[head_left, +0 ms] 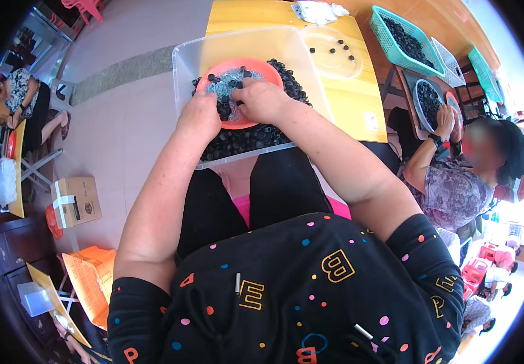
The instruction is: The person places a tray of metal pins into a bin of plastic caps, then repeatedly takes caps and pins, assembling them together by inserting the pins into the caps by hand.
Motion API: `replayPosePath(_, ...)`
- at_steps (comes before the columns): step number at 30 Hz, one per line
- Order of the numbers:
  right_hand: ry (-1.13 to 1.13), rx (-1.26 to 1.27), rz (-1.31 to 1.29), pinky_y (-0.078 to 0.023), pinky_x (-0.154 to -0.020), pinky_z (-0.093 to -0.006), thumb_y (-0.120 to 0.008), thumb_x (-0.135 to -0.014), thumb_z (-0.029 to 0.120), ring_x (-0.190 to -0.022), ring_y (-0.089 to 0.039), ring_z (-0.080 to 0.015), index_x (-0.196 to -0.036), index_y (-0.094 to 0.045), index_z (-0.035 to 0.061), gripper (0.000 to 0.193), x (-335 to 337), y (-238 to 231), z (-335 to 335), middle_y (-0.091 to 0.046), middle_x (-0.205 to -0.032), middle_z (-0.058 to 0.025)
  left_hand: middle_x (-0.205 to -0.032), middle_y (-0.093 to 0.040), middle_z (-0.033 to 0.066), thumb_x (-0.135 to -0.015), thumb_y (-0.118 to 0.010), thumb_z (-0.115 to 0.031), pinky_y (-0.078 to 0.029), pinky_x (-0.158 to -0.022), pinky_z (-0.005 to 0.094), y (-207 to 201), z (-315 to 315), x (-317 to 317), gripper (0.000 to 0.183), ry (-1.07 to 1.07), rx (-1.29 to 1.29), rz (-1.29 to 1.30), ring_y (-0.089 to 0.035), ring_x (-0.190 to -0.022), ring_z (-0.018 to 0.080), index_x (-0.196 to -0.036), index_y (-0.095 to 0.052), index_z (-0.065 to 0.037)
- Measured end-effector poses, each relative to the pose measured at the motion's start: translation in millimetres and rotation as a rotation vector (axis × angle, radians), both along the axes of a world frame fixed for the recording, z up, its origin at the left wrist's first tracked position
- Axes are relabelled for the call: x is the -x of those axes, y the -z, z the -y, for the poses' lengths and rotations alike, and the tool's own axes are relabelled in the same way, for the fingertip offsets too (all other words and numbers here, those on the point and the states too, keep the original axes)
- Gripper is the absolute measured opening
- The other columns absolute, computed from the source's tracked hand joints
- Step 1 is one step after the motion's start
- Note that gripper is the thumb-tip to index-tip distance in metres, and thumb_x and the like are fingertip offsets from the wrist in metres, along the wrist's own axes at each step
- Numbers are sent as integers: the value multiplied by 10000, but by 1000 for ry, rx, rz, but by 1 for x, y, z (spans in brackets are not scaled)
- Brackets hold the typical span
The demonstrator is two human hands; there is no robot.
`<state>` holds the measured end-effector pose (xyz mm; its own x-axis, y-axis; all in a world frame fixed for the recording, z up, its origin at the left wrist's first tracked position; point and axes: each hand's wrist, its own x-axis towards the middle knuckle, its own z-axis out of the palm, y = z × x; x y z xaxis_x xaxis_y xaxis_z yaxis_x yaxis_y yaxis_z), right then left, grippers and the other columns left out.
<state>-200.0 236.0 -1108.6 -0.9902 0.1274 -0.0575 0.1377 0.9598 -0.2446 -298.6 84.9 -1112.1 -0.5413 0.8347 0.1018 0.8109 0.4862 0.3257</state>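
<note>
Both my hands are over an orange-red bowl (267, 71) holding thin silvery metal pieces (221, 87) and several small black round parts. At its left rim is my left hand (201, 116), fingers curled inward next to a clump of black parts (223, 111); what they grip is hidden. My right hand (263, 100) reaches in from the right, thumb and fingers drawn together at a small black round part (236, 95). The bowl rests on many more black parts (244, 141) inside a clear plastic bin (198, 53).
The bin adjoins a yellow table (359, 91) with a clear round lid (333, 60) bearing several black parts. A green basket (404, 42) of black parts stands farther right. A co-worker (456, 182) sits there at a bowl. Left are a cardboard box (80, 201) and orange crate (89, 282).
</note>
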Motion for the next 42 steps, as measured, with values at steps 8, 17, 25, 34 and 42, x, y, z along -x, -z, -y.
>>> replayPosePath(8,135,400,-352,-518,-764,-391,-656,-779,195,-801,-658,-307,-923,-668,42,210,-3,9,-13,-671,-803,-137,-897,-632,202,-789,-575,-85,-505,-799,452,-2,9,4,146,67,-57,64,-623,-885,370,-899,-628,-4)
replayPosePath(17,267,245,-161,-512,-779,-384,-624,-757,99,-853,-640,-308,-979,-652,35,233,-57,-23,-32,-657,-882,-162,-1006,-629,191,-847,-562,-166,-496,-828,458,5,13,-2,203,-38,223,58,-617,-959,353,-989,-613,-30)
replayPosePath(25,177,74,245,-514,-820,-420,-571,-756,110,-913,-648,-310,-884,-711,79,192,-68,-25,3,-680,-910,-163,-971,-620,237,-821,-600,-84,-498,-788,463,-5,32,-16,152,-56,-101,130,-618,-921,388,-950,-566,-11)
replayPosePath(34,55,171,328,-517,-775,-404,-639,-757,154,-853,-663,-308,-813,-713,70,125,-48,-28,16,-685,-820,-151,-766,-637,135,-806,-661,-108,-482,-650,388,-6,62,-49,172,61,-88,328,-632,-706,291,-908,-560,-12)
replayPosePath(42,130,200,20,-520,-803,-420,-601,-776,153,-927,-651,-287,-867,-705,90,152,-28,-24,52,-683,-919,-144,-838,-655,138,-813,-651,-127,-499,-667,384,-2,90,-45,186,67,-157,299,-638,-723,285,-940,-576,-13)
